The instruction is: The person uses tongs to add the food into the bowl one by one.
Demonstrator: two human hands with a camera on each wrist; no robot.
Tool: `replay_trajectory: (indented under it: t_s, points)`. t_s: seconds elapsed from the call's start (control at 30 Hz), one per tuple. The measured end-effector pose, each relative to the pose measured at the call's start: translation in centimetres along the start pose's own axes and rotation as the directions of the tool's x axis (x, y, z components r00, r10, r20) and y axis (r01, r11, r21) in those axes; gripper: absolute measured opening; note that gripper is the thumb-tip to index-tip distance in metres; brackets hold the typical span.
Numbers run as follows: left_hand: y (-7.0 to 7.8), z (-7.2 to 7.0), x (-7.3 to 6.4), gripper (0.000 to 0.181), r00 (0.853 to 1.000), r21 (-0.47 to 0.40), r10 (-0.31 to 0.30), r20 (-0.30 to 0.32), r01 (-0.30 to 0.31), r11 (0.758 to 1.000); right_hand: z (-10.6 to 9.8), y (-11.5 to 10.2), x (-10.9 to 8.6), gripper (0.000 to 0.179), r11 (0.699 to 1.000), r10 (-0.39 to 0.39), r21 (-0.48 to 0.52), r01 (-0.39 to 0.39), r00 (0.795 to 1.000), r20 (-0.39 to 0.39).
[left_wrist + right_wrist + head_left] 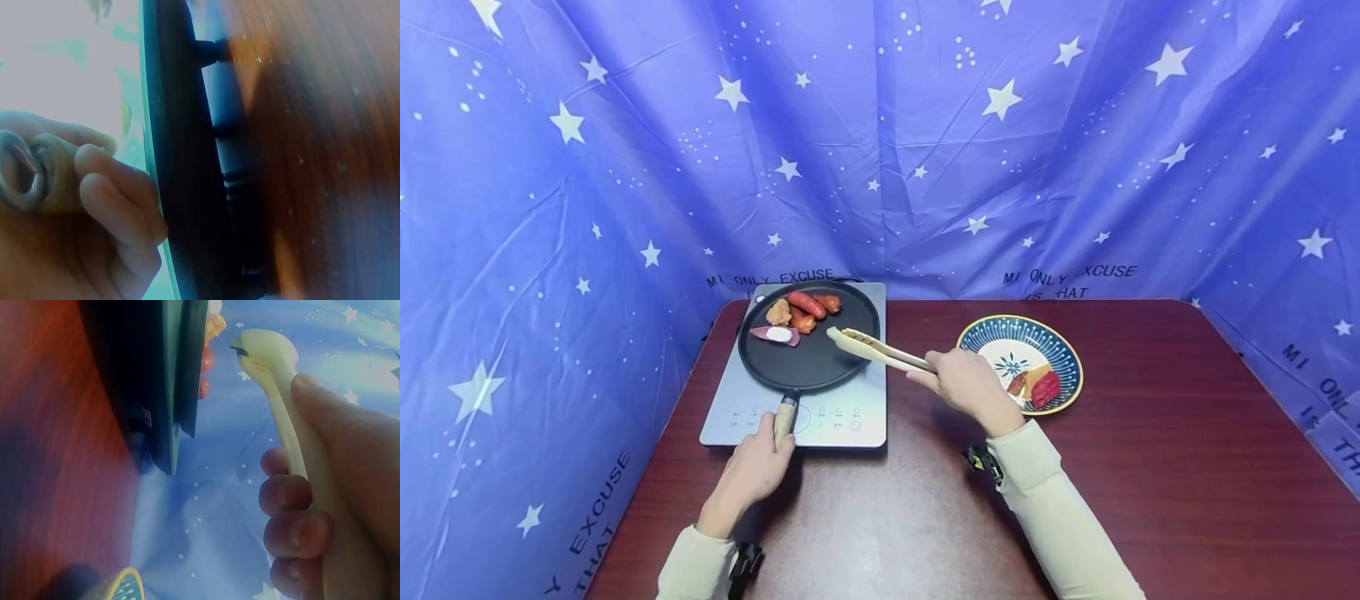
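Observation:
My left hand [758, 467] grips the pale wooden handle [784, 421] of a round black frying pan [805, 367]; its metal hanging loop [25, 181] shows in the left wrist view. In my right hand [966, 385] are cream-tipped tongs [898, 358], fingers curled round them. The tongs' tips reach over the pan's right side, with a brown, dark-striped piece [867, 337] along them; I cannot tell whether it is pinched. At the pan's far left lie a red sausage [806, 304], a golden fried piece [779, 312], reddish-brown pieces [802, 321] and a purple-edged white slice [778, 334].
Beneath the pan is a silver induction cooktop [722, 417] on the dark red wooden table [1165, 433]. A blue-patterned plate [981, 333] right of the cooktop bears a red piece [1045, 388] and a brown piece [1017, 383]. Blue star-printed curtains [880, 150] surround the table.

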State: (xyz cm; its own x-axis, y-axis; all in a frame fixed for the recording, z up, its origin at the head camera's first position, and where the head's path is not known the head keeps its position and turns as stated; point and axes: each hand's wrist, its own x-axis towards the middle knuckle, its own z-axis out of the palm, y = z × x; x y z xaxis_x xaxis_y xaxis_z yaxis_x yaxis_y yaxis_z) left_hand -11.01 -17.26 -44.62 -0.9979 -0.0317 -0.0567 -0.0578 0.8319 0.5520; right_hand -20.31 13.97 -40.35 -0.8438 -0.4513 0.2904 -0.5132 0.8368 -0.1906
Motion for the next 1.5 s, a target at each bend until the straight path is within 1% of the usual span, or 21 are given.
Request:
replay_trajectory:
  t_s: [0.17, 0.47, 0.73, 1.1, 1.23, 1.5]
  points:
    - [0.0, -0.1, 0.0, 0.028, 1.0, 0.005, -0.008, 0.006, 0.008, 1.0, 0.6, -0.5, 0.4, 0.04, 1.0, -0.019, 0.003, 0.019, 1.0, 0.007]
    - [0.1, 0.0, 0.0, 0.027, 1.0, 0.008, -0.003, 0.003, 0.003, 1.0, 1.0, -1.6, 1.1, 0.04, 0.999, -0.034, -0.022, 0.035, 0.998, 0.057]
    - [0.2, 0.0, 0.2, 0.03, 1.0, 0.009, -0.009, 0.006, 0.009, 1.0, 1.3, -2.3, 1.7, 0.038, 0.999, -0.016, -0.03, 0.018, 0.996, 0.087]
    - [0.3, -0.2, 0.0, 0.03, 1.0, 0.01, -0.009, 0.013, 0.009, 1.0, 2.0, -2.6, 1.9, 0.038, 0.997, -0.037, -0.063, 0.043, 0.995, 0.097]
    - [0.4, -0.3, 0.0, 0.028, 1.0, 0.013, -0.008, 0.012, 0.007, 1.0, 2.1, -2.8, 2.3, 0.037, 0.996, -0.042, -0.069, 0.049, 0.994, 0.099]
    - [0.3, -0.2, 0.0, 0.029, 1.0, 0.007, -0.01, 0.009, 0.01, 1.0, 2.3, -3.5, 2.9, 0.04, 0.991, -0.059, -0.114, 0.07, 0.993, 0.1]
